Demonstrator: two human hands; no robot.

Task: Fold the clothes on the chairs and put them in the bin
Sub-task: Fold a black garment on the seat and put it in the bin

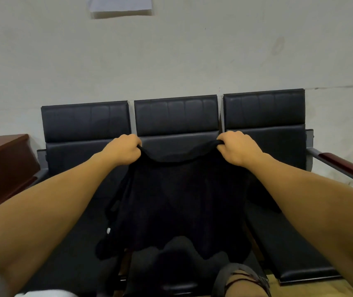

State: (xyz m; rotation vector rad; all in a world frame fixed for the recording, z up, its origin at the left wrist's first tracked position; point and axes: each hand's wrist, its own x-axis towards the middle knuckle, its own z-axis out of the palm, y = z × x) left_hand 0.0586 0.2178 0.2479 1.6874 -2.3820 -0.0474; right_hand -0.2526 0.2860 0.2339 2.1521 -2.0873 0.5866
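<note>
A black garment (182, 202) hangs spread out in front of me over the middle seat of a row of three black chairs (263, 116). My left hand (123, 152) grips its top left corner. My right hand (239, 147) grips the top right corner. The top edge sags between my hands, and the lower hem hangs wavy near the seat's front. A dark heap, perhaps more clothing (177, 254), lies on the middle seat below the hem. No bin is in view.
A brown wooden cabinet (2, 166) stands at the left. A red-brown armrest (347, 166) sticks out at the right end of the chairs. A pale wall rises behind. My sandalled foot (244, 281) shows at the bottom, and something white (49, 293) at the bottom left.
</note>
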